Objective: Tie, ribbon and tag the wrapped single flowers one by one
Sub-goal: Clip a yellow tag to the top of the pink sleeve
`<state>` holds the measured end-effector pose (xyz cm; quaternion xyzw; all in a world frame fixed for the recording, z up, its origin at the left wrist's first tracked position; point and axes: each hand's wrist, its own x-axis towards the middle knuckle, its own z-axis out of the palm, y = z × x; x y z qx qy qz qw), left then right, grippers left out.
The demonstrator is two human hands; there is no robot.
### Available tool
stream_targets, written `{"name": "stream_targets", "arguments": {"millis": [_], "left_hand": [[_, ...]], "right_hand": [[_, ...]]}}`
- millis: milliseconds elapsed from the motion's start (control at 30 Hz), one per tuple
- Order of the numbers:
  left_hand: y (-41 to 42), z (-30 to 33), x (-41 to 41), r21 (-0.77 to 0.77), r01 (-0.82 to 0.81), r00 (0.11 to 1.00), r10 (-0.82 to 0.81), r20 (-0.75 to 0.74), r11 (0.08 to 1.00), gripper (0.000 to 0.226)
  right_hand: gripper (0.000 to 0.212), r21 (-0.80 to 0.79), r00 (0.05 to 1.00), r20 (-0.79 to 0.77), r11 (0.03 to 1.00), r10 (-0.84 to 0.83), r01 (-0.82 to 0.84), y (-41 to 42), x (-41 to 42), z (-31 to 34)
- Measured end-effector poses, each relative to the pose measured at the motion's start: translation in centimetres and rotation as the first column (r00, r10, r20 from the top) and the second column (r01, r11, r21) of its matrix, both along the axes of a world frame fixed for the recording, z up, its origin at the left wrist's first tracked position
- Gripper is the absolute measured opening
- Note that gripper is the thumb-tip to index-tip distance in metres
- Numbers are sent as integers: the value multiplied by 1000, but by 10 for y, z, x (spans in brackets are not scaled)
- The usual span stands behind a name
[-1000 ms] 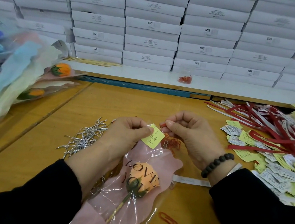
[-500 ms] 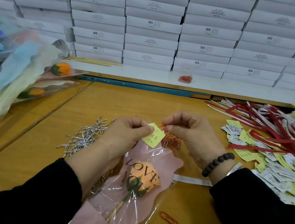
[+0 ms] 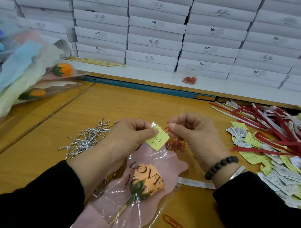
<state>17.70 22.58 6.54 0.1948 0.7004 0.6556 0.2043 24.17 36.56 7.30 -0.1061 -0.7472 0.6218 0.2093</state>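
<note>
Item 1 — wrapped flower [image 3: 142, 186]: orange bloom in a clear and pink sleeve printed "LOVE YOU", lying on the table [image 3: 109, 105] straight in front of me, stem end toward my body, open top pointing away between my two hands. I judge it light and soft; the film looks slick and crinkly, and the bloom would crush under a squeeze. Best held at the sleeve's top rim or low on the stem, never across the head.

Item 2 — left hand [image 3: 131, 136]: fingers curled, thumb and forefinger pinching the yellow tag [image 3: 157, 138] against the sleeve's top rim. A tight, small pinch; both pieces look flimsy and could slide apart if I ease off.

Item 3 — right hand [image 3: 196, 136]: fingers curled in, tips pinching a red paper clip [image 3: 167, 129] just beside the tag. Clip is thin, springy wire — I would grip its outer loop.

Item 4 — tag: light slip of paper, handwritten, bends easily.

Item 5 — heap of red clips [image 3: 177, 144] on the table under my right hand.
</note>
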Motion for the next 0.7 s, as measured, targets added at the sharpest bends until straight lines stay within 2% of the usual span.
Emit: {"name": "stream_targets", "arguments": {"millis": [200,367,700], "left_hand": [[-1,0,0,-6,3,1000,-3,-6,1000,12],[-1,-2,-1,-2,-2,1000,1,-10,1000,13],[0,-2,-2,35,10,1000,-10,4,999,11]], "right_hand": [[17,-37,998,46,998,-50,51,-3,2,4],[10,165,989,8,976,-146,143,2,0,5],[19,-5,997,67,999,32,-31,5,3,8]]}}
